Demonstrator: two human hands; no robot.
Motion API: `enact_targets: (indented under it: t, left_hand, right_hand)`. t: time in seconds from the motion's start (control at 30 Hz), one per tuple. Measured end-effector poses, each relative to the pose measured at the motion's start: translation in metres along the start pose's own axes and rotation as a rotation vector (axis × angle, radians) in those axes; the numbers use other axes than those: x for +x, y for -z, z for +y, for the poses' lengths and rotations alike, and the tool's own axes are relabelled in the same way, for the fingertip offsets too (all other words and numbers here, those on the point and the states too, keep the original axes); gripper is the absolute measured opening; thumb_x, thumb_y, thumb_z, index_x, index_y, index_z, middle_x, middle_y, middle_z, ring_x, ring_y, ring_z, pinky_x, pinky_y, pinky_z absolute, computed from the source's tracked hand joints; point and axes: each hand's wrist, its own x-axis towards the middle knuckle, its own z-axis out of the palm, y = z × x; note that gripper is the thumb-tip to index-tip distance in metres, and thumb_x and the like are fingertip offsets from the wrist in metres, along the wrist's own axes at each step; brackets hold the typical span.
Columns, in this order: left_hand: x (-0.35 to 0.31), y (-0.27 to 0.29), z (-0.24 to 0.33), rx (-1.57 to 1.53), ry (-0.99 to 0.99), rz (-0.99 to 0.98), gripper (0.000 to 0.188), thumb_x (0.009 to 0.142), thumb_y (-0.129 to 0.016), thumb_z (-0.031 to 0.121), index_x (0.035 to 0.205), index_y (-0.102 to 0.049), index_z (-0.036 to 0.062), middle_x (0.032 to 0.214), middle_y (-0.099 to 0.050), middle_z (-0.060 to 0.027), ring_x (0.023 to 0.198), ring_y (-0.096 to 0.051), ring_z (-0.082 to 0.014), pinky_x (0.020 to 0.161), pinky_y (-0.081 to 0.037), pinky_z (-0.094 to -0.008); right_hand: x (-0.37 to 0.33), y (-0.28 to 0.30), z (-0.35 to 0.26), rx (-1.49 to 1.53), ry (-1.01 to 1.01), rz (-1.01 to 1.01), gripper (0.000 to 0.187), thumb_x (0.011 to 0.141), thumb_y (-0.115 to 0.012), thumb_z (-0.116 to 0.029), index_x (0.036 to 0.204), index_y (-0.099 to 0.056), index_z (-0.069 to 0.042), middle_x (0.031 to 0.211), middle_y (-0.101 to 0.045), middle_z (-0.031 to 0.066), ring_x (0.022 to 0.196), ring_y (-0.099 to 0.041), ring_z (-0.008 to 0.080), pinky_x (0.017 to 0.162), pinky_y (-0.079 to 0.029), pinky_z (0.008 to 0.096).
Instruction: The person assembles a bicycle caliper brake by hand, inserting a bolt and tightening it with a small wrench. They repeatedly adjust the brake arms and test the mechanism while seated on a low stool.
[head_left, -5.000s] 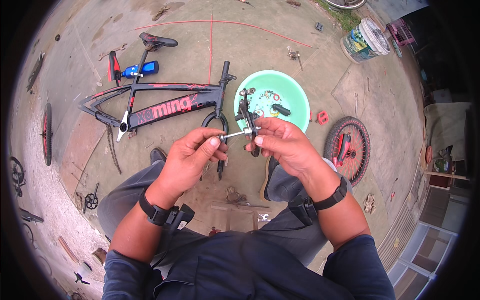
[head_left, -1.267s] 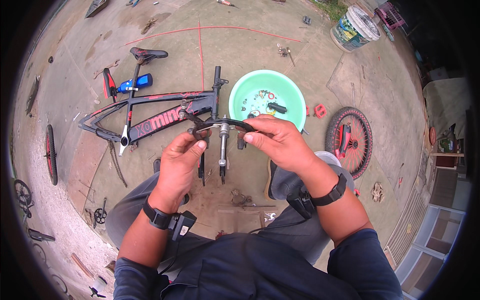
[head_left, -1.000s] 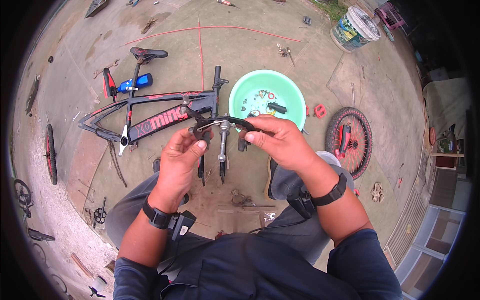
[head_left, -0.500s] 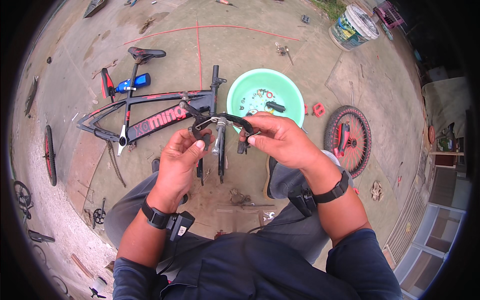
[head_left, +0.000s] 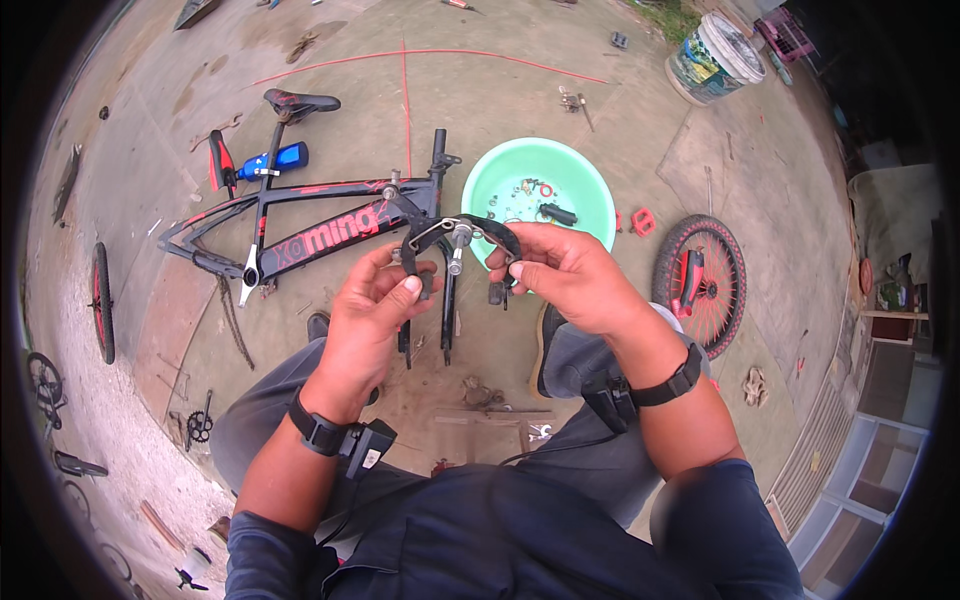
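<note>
A: Quick q, where's the brake caliper (head_left: 461,232) rel. to the fingers?

B: Right btwn them, held up off the ground: an arch w/ its mouth twd the person, one end in the left hand (head_left: 375,300), the other in the right hand (head_left: 570,275)

A: Fingers apart, or gripping?

B: Gripping, both. L thumb & fingers pinch one curved side near its brake pad (head_left: 426,287), R thumb & fingers clamp the opposite side (can't see how far either set wraps underneath)

A: And the long bit in the middle?

B: That's the bolt (head_left: 457,260), silver, at the crown of the arch. Long axis runs back twd the person, leaning slightly L in view. Neither hand touches it; the free end is in the gap btwn the two sets of fingertips

A: Which hand's nearer to that end?

B: L, by a bit, I'd judge; R fingertips look a little further off

A: What's behind it?

B: The bike fork (head_left: 448,310), on the ground below, legs pointing approx the same way as the bolt. Frame (head_left: 320,232) lies off to the L, green basin (head_left: 500,165) w/ small parts just past the R hand, spoked wheel (head_left: 712,292) further R
</note>
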Motion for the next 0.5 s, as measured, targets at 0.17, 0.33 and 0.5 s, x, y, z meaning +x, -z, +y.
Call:
enact_targets:
  t: [0.17,0.33,0.5]
  left_hand:
    - [-0.0004,-0.001,0.0036,0.016,0.069,-0.023,0.041,0.101,-0.059,0.012,0.14,-0.048,0.0068,0.121,-0.067,-0.0168,0.105,-0.07,-0.0269,0.086,-0.058,-0.0348]
    - [-0.0007,-0.0022,0.0044,0.053,0.178,-0.066,0.041,0.104,-0.056,0.02,0.138,-0.048,0.0003,0.118,-0.068,-0.0168,0.102,-0.071,-0.0252,0.084,-0.058,-0.0334]
    - [0.0025,-0.0034,-0.0043,0.213,0.127,0.061,0.037,0.104,-0.057,0.024,0.132,-0.053,0.0015,0.117,-0.068,-0.0151,0.098,-0.07,-0.0219,0.085,-0.055,-0.0326]
  right_hand:
    - [0.0025,0.0049,-0.0025,0.016,-0.052,-0.058,0.037,0.095,-0.057,-0.004,0.132,-0.06,-0.001,0.11,-0.069,0.0054,0.096,-0.067,0.0143,0.076,-0.052,0.0265]
    - [0.0029,0.0093,-0.0048,0.17,-0.121,-0.061,0.033,0.093,-0.061,-0.009,0.125,-0.063,-0.003,0.107,-0.069,0.0047,0.091,-0.068,0.014,0.07,-0.05,0.0247]
    - [0.0024,0.008,-0.0049,0.134,-0.104,-0.073,0.032,0.093,-0.061,-0.008,0.125,-0.063,-0.003,0.106,-0.068,0.0036,0.09,-0.067,0.0126,0.071,-0.048,0.0229]
